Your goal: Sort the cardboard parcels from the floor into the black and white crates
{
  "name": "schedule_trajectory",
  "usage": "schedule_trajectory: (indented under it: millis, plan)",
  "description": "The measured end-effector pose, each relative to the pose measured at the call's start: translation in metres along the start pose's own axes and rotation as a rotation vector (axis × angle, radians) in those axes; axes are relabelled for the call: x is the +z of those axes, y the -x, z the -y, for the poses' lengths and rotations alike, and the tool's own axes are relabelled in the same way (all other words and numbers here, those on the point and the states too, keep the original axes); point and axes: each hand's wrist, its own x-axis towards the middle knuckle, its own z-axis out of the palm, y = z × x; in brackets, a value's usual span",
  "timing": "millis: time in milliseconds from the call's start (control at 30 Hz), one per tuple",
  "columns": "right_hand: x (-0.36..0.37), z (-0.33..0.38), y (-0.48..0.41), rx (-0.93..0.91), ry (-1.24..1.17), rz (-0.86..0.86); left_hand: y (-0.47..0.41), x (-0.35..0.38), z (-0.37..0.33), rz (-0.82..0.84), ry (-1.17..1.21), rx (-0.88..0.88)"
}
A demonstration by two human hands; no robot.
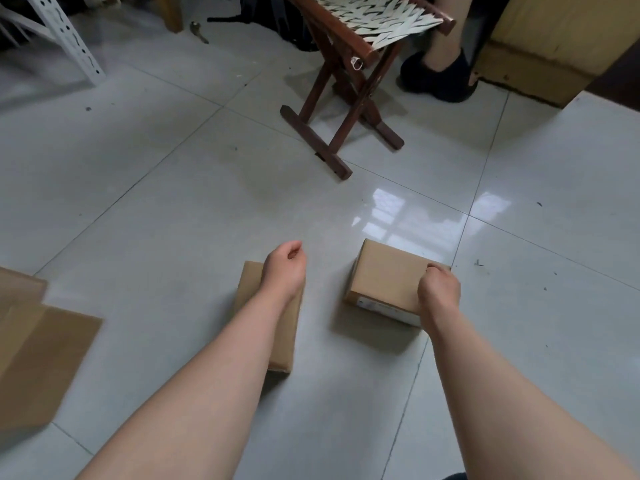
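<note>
The left hand [284, 268] hangs loosely curled and holds nothing, directly above the flat parcel [250, 289]; the right hand [438, 289] grips the right edge of the cube parcel [384, 275] with curled fingers. Both parcels lie near each other on the glossy pale tile floor [173, 202]. Beyond stand a folding stool [349, 91], a white rack [69, 36], a carton [554, 39] and a person's black shoe [440, 81]; cardboard sheets [38, 358] lie at left.

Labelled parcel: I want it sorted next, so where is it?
Head view, right of centre on the floor: the labelled parcel, held by the right hand, lies right of the plain parcel.
</note>
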Motion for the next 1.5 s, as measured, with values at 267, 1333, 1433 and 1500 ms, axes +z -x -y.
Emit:
schedule_trajectory:
  millis: [267, 1333, 1433, 1500]
  plan:
    - [-0.049, -0.019, -0.029, 0.145, 0.074, 0.204, 0.011, 0.085, -0.008, 0.379, -0.098, -0.089]
    - [-0.025, 0.022, 0.025, 0.082, -0.238, 0.54, 0.025, -0.031, -0.014, 0.017, 0.346, -0.147]
    - [-0.01, 0.027, 0.038, 0.06, -0.209, 0.601, 0.026, -0.048, -0.013, -0.006, 0.276, -0.15]
    - [0.003, 0.029, 0.048, 0.052, -0.191, 0.659, 0.029, -0.059, -0.006, 0.031, 0.188, -0.169]
